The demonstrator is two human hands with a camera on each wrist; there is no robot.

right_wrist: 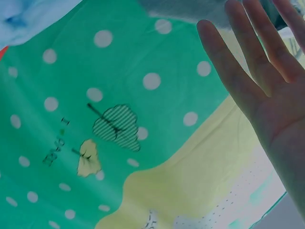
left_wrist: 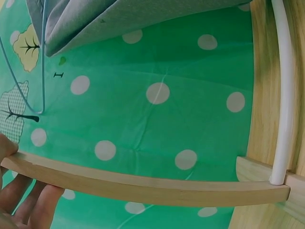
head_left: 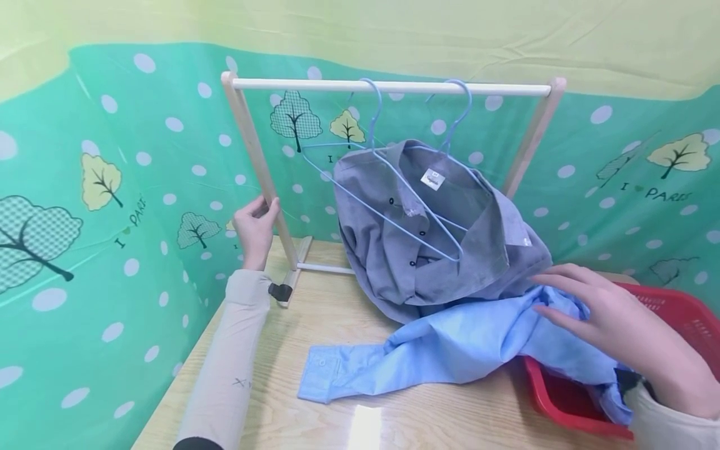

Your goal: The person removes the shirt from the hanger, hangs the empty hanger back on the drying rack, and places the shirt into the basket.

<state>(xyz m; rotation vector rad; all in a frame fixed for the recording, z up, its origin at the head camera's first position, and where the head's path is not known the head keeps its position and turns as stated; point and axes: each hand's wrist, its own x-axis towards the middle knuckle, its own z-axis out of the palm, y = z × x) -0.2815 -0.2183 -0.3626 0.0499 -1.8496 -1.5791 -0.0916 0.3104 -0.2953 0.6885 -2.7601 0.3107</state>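
Note:
My left hand (head_left: 255, 228) pinches the left post (head_left: 253, 140) of a wooden clothes rack, thumb on one side and fingers on the other in the left wrist view. On the rack's white top rail (head_left: 315, 85) hang two blue wire hangers. One hanger (head_left: 378, 115) hangs in front of a grey shirt (head_left: 365, 231); the other hanger (head_left: 452, 130) passes into that shirt's collar. My right hand (head_left: 613, 319) has its fingers spread, over a light blue shirt (head_left: 450, 347) and beside the grey shirt's lower right edge. In the right wrist view its palm holds nothing.
A red plastic basket (head_left: 540, 394) stands at the right, with the blue shirt trailing out of it across the wooden table (head_left: 270, 387). The rack's white lower bar (head_left: 323, 269) runs near the tabletop. A green patterned curtain (head_left: 140, 250) surrounds the table.

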